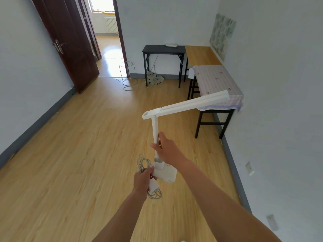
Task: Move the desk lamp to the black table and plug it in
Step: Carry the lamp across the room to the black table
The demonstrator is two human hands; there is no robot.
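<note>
I carry a white desk lamp (185,106) in the air over the wooden floor, its long head pointing up and right. My right hand (167,148) grips the upright stem. My left hand (143,178) holds the coiled grey cord (143,164) and the white plug adapter (153,186) beside the lamp's square base (167,174). The black table (163,49) stands against the far wall, well ahead of me, with a white power strip (171,45) on its back edge.
A wooden table (201,55) and a table with a checked cloth (215,82) line the right wall. A wire stand (126,75) and a spotted bag (154,78) sit near the black table. A dark door (68,41) stands open at left. Wall sockets (249,168) are low on the right wall.
</note>
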